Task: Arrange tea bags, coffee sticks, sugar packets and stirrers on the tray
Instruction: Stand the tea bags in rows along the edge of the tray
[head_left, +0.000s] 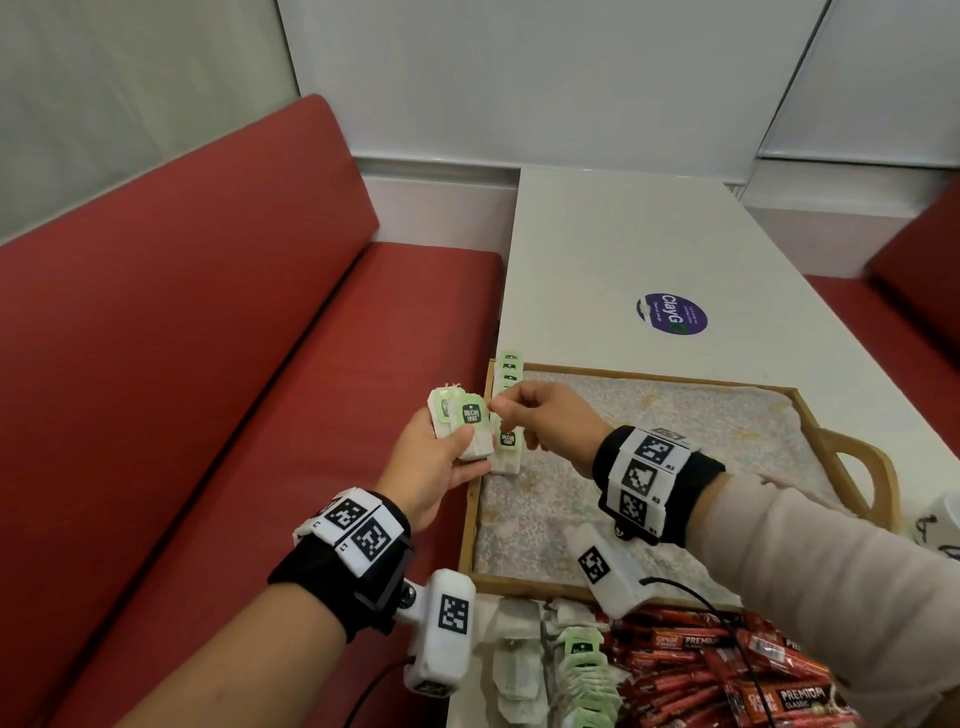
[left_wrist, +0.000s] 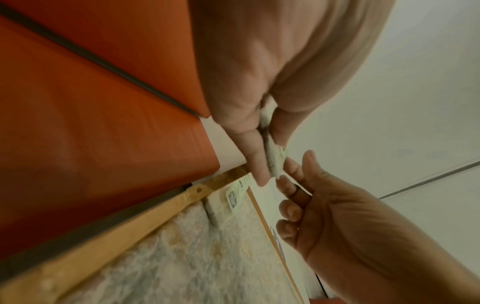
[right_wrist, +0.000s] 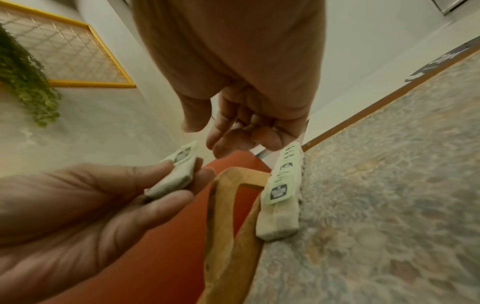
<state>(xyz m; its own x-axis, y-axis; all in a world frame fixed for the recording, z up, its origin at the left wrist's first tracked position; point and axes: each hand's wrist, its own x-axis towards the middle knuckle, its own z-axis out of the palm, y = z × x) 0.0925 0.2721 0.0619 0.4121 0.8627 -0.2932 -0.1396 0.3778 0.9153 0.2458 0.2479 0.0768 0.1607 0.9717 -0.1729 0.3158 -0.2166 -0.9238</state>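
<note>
My left hand (head_left: 441, 452) grips a small stack of white tea bags (head_left: 470, 431) with green tags, held just left of the wooden tray (head_left: 474, 519). In the left wrist view the stack (left_wrist: 274, 162) sits edge-on between thumb and fingers. My right hand (head_left: 496, 408) hovers at the stack's right side with its fingers loosely curled; in the right wrist view its thumb and fingers (right_wrist: 223, 144) stand apart with nothing between them. A row of tea bags (right_wrist: 283, 185) lies overlapped along the tray's left edge (head_left: 508, 374). The tray has a patterned liner.
Loose tea bags (head_left: 566, 670) and a heap of red coffee sticks (head_left: 717, 670) lie on the white table (head_left: 623, 234) in front of the tray. A red bench (head_left: 208, 364) runs along the table's left side. A round purple sticker (head_left: 671, 313) lies beyond the tray.
</note>
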